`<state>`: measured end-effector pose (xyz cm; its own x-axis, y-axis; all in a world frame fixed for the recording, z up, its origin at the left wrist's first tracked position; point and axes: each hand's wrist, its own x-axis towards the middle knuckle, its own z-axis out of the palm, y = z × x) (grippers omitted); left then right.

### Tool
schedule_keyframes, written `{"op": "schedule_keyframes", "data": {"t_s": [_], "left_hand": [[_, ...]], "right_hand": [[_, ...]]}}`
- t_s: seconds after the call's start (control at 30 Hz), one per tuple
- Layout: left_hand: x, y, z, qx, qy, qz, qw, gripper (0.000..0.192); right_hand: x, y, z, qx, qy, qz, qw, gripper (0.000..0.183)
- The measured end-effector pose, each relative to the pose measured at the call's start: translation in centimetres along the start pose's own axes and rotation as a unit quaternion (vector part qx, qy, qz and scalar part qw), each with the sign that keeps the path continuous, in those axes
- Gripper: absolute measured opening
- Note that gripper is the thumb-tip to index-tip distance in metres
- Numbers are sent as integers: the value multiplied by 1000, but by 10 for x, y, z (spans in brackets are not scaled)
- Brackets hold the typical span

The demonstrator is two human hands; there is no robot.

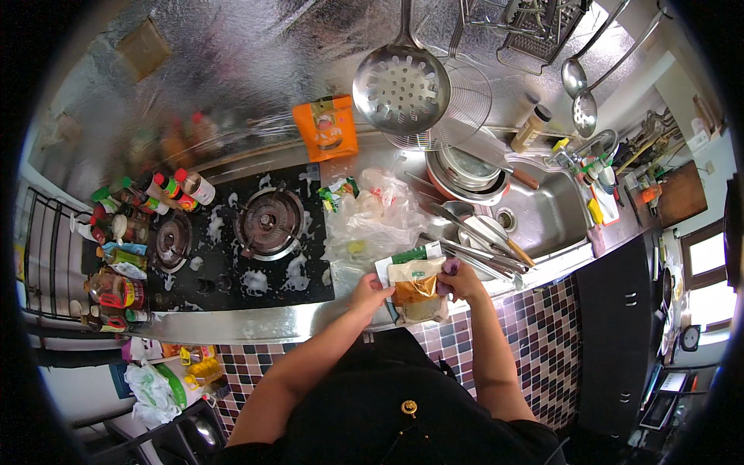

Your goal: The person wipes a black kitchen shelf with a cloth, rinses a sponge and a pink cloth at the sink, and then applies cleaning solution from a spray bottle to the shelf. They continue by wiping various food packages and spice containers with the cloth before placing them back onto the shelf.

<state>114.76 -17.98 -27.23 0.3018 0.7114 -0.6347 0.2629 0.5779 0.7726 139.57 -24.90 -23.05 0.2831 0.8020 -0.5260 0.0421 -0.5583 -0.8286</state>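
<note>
Both my hands are at a beige food pouch with a see-through window (417,290) at the counter's front edge. My left hand (371,296) grips its left side. My right hand (462,282) is at its right side, with a purple cloth (447,274) bunched in the fingers. Behind the pouch, partly hidden, is a white and green packet (415,254). Crumpled clear plastic bags (378,215) lie just beyond. To the left, white foam spots the black gas hob (226,285) around its burners.
Sauce bottles (125,290) crowd the hob's left end. An orange pouch (326,131) leans on the foil-covered wall. Stacked pans (468,174), knives and utensils (476,256) lie beside and over the steel sink (552,203). A skimmer (401,87) hangs above the counter.
</note>
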Motion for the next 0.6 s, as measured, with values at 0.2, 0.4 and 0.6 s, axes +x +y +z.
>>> {"op": "schedule_keyframes", "data": {"t_s": [0.2, 0.4, 0.6], "left_hand": [[-6, -2, 17, -33, 2, 59, 998, 31], [-46, 33, 19, -9, -3, 142, 990, 28], [-34, 39, 28, -10, 42, 247, 968, 25]], "right_hand": [[-11, -16, -7, -27, -5, 36, 999, 30], [-51, -66, -20, -49, 32, 17, 998, 24], [-55, -70, -24, 21, 62, -98, 993, 33]]}}
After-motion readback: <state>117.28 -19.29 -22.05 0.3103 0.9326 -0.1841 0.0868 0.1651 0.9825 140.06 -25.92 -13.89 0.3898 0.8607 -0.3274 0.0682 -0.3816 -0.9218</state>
